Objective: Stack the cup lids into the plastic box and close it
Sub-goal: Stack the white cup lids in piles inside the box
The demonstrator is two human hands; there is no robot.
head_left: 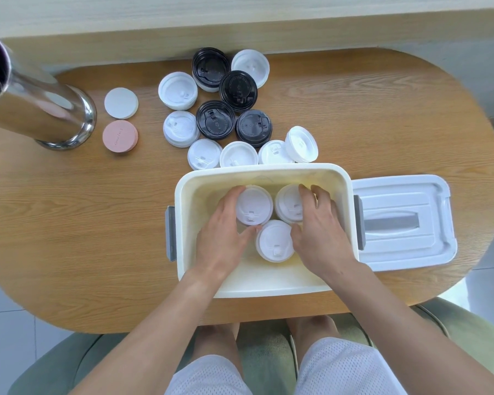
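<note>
An open cream plastic box [191, 195] stands at the table's near edge with three stacks of white cup lids inside. My left hand [226, 232] curls round the far-left stack [254, 205], fingers on its left side and thumb below it. My right hand [320, 229] grips the far-right stack [287, 203], its thumb lying beside the near stack [274, 240]. The box's white cover [402, 220] with a grey handle lies flat to the right of the box. Several loose white lids [237, 155] and black lids [238, 86] lie on the table beyond the box.
A shiny steel cylinder [40, 109] stands at the far left. Beside it lie a white coaster [121, 103] and a pink coaster [120, 136]. The oval wooden table [83, 223] ends near my knees, and a pale wall ledge runs behind it.
</note>
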